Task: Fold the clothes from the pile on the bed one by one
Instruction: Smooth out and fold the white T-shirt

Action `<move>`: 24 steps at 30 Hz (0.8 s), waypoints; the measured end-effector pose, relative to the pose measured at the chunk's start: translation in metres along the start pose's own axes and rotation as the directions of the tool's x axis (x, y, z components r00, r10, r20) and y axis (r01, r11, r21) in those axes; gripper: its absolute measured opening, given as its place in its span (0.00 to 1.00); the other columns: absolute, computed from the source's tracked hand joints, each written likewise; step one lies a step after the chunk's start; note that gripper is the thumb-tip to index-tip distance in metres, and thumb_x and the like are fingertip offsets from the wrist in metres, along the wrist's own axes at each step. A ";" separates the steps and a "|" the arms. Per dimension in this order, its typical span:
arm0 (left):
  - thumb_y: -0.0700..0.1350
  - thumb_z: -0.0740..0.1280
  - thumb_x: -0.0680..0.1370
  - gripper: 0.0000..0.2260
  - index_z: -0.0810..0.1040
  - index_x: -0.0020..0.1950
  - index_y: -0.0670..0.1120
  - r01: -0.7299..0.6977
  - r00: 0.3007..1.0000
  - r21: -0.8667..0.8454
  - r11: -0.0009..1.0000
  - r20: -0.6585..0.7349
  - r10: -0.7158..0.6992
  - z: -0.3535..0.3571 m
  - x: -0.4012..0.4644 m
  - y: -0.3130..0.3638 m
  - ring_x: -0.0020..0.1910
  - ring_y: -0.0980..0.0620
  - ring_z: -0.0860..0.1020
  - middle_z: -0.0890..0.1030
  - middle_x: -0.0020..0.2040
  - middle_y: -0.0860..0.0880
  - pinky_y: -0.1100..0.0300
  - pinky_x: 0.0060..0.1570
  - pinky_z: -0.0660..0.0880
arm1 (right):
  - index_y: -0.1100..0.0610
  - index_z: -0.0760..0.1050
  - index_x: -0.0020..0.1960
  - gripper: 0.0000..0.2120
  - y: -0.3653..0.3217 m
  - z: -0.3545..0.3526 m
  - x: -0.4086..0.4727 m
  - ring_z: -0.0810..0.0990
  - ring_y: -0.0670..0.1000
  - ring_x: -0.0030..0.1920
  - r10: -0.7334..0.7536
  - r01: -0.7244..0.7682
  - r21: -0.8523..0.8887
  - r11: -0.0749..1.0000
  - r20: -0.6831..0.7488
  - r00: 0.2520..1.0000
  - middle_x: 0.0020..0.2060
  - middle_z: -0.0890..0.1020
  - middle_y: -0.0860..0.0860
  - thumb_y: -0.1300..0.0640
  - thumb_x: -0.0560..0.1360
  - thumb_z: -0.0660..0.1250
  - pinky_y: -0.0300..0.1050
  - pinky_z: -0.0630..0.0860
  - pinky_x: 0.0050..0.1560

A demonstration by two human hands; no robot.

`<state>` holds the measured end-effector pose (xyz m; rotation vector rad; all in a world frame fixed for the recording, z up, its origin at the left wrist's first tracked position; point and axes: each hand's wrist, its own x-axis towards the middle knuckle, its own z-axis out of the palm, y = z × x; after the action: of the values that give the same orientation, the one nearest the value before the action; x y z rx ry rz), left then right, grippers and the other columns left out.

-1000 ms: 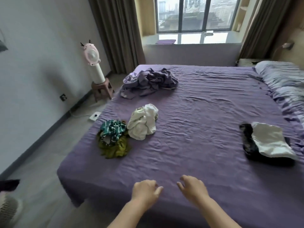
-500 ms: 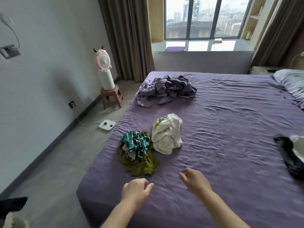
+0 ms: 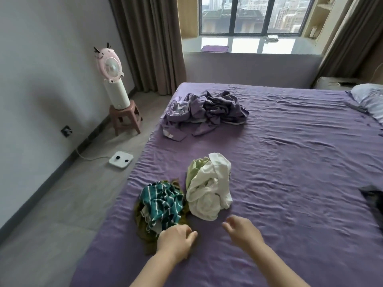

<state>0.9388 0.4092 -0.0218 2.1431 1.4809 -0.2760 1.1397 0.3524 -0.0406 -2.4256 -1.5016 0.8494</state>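
From the head camera we see the pile (image 3: 163, 206) of unfolded clothes near the bed (image 3: 290, 162) edge: a teal striped garment (image 3: 161, 201) on an olive one (image 3: 145, 230), with a crumpled white garment (image 3: 209, 191) touching the pile's right side. Our left hand (image 3: 176, 241) rests at the pile's near edge, fingers loosely curled over the olive cloth; we cannot tell whether it grips. Our right hand (image 3: 242, 228) hovers just right of the pile, below the white garment, fingers relaxed and apart, holding nothing. We judge both hands are placed to lift one piece. A purple heap (image 3: 205, 110) lies well beyond the pile.
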 end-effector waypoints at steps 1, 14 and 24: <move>0.61 0.57 0.79 0.18 0.79 0.58 0.53 0.013 1.000 0.000 1.000 0.009 -0.013 -0.003 0.014 0.002 0.58 0.51 0.77 0.80 0.57 0.52 0.58 0.55 0.71 | 0.53 0.75 0.48 0.13 0.000 -0.002 0.019 0.77 0.52 0.54 -0.004 0.004 0.001 1.000 0.022 1.000 0.51 0.81 0.50 0.44 0.77 0.59 0.45 0.69 0.46; 0.52 0.64 0.78 0.23 0.66 0.73 0.52 0.043 0.997 -0.151 0.988 -0.060 -0.052 0.014 0.208 0.017 0.71 0.50 0.62 0.64 0.72 0.50 0.58 0.68 0.63 | 0.56 0.65 0.70 0.23 0.006 -0.003 0.213 0.69 0.52 0.66 0.062 -0.072 0.062 0.995 0.157 0.986 0.67 0.71 0.54 0.49 0.78 0.61 0.45 0.67 0.62; 0.42 0.65 0.76 0.44 0.31 0.76 0.52 0.145 0.989 -0.076 0.987 0.052 -0.141 0.074 0.297 -0.006 0.65 0.43 0.71 0.64 0.71 0.42 0.51 0.65 0.68 | 0.54 0.62 0.73 0.31 0.006 0.065 0.271 0.73 0.52 0.60 0.174 -0.145 0.489 0.860 -0.015 0.985 0.60 0.74 0.55 0.60 0.73 0.69 0.39 0.67 0.58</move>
<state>1.0557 0.6129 -0.2179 1.9588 1.5945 -0.3099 1.1994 0.5733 -0.1997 -2.1834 -0.9242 1.0308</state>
